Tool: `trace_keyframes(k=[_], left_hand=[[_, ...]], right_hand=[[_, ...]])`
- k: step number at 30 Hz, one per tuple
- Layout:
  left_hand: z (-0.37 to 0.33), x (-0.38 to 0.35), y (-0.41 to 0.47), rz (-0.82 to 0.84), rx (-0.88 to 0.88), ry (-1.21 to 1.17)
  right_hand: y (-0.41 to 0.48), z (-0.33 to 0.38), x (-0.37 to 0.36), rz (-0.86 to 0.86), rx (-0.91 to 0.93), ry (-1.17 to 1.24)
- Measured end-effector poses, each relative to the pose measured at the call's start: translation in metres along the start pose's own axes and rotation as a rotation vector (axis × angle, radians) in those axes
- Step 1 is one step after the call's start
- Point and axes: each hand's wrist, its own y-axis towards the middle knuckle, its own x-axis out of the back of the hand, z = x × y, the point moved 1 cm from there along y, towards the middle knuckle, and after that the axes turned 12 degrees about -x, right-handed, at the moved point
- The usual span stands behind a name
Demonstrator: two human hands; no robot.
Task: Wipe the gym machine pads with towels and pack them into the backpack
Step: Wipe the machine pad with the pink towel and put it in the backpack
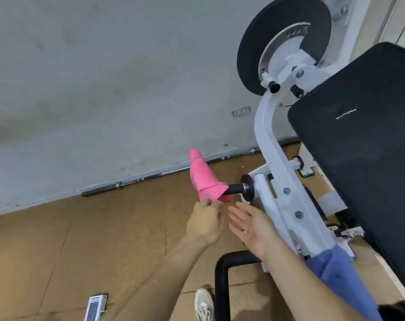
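Head view: left hand (pixel 205 224) pinches the pink towel's (pixel 205 179) lower edge, draped over the machine's black handle (pixel 235 188); right hand (pixel 252 228) hovers just beside, fingers spread, palm up.

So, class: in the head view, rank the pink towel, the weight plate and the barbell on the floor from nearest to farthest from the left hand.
1. Pink towel: pinched by the left hand, just above it.
2. Barbell: along the wall base, up and left.
3. Weight plate: top right, on the machine.
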Motion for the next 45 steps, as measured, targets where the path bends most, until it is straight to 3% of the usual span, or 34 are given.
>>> trace_keyframes(k=[3,6,10,12,14,16,18,19,20,22,23,24,26,28,32,35,39,41,43,45], left_hand=[[0.048,0.006,0.045,-0.078,-0.069,0.153],[0.093,0.015,0.089,-0.037,-0.227,0.251],[0.133,0.016,0.109,-0.077,-0.495,0.128],[0.139,0.024,0.109,-0.037,-0.43,-0.087],[0.14,0.04,0.098,0.128,-0.227,-0.568],[0.139,0.061,0.075,0.416,-0.053,-1.129],[0.136,0.082,0.051,0.678,-0.111,-1.321],[0.134,0.09,0.04,0.711,-0.173,-1.308],[0.13,0.096,0.034,0.64,-0.244,-1.251],[0.122,0.109,0.028,0.24,-0.363,-1.1],[0.116,0.115,0.026,0.114,-0.42,-1.102],[0.106,0.119,0.023,0.126,-0.509,-1.123],[0.08,0.123,0.011,0.401,-0.717,-1.115],[0.048,0.117,-0.008,0.635,-0.891,-0.95],[0.008,0.106,-0.04,0.757,-0.971,-0.799],[-0.002,0.1,-0.049,1.038,-0.869,-0.691],[0.004,0.094,-0.052,1.372,-0.546,-0.679],[0.011,0.096,-0.047,1.485,-0.547,-0.775],[0.015,0.097,-0.03,1.34,-0.635,-0.846],[0.016,0.106,-0.004,1.013,-0.644,-0.868]], right_hand=[[0.038,-0.002,-0.027,-0.059,0.037,0.026],[0.073,-0.008,-0.062,-0.108,0.098,-0.089],[0.114,-0.025,-0.093,-0.521,0.209,-0.261],[0.112,-0.025,-0.102,-0.654,0.251,-0.201],[0.093,-0.02,-0.108,-0.652,0.298,-0.134],[0.062,-0.015,-0.114,-0.463,0.302,-0.011],[0.02,-0.012,-0.123,-0.18,0.296,0.1],[-0.001,-0.01,-0.126,-0.067,0.329,0.148],[-0.019,-0.009,-0.131,-0.022,0.372,0.169],[-0.048,-0.013,-0.136,0.022,0.443,0.131],[-0.058,-0.018,-0.134,0.055,0.46,0.112],[-0.066,-0.023,-0.132,0.08,0.462,0.072],[-0.085,-0.033,-0.128,0.12,0.506,-0.021],[-0.112,-0.043,-0.115,0.121,0.601,-0.066],[-0.167,-0.07,-0.064,0.009,0.809,0.144],[-0.18,-0.089,-0.035,-0.069,0.838,0.327],[-0.173,-0.088,-0.028,-0.041,0.838,0.416],[-0.165,-0.077,-0.038,-0.065,0.874,0.413],[-0.157,-0.06,-0.051,-0.105,0.899,0.39],[-0.148,-0.041,-0.059,-0.154,0.929,0.38]])
